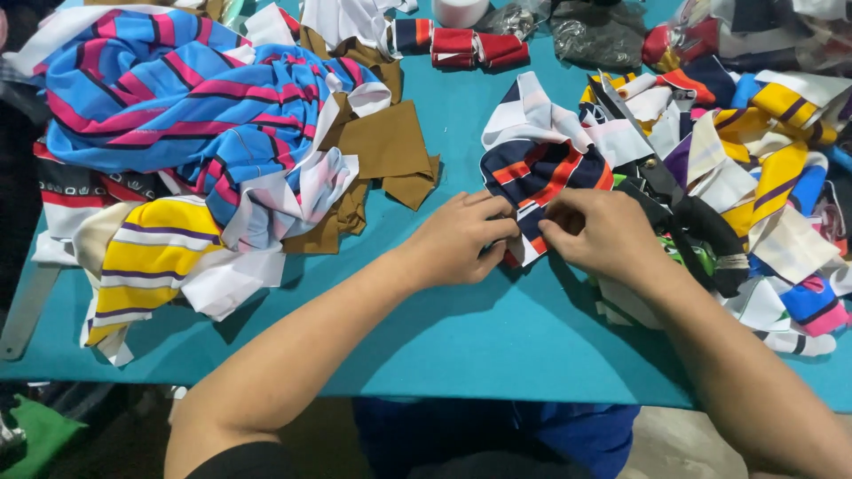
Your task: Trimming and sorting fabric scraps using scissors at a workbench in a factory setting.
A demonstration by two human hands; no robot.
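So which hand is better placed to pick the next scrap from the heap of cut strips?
Probably the right hand: it lies against the heap of cut strips. The left hand pinches the navy striped piece.

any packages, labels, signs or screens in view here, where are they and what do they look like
clear plastic bag: top edge of the teal table, right of centre, crumpled, dark contents.
clear plastic bags: top right corner, crumpled, holding coloured fabric.
white roll: top centre, round, cut off by the frame; may be tape.
No labels, signs or screens that I can make out.
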